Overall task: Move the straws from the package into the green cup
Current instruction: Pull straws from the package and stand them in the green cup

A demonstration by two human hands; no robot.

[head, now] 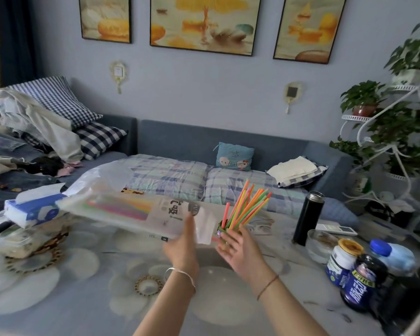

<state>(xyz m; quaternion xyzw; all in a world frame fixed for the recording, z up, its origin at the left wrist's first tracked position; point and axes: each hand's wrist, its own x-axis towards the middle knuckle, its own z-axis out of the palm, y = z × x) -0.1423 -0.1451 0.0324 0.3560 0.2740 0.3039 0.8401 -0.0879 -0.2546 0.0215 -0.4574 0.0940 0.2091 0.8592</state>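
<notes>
left hand [183, 246] grips the straw package [131, 209] at 9 o'clock of the green cup [224, 227]; right hand [238, 251] spread open at its 6 o'clock. straws [247, 204] fan from the cup.

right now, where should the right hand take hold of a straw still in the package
Probably by the ends nearest the open mouth of the package, coming from its right end beside the left hand. The straws lie flat lengthwise inside, so they should slide straight out that way. The right hand is open beside the cup, free to reach in.
</notes>
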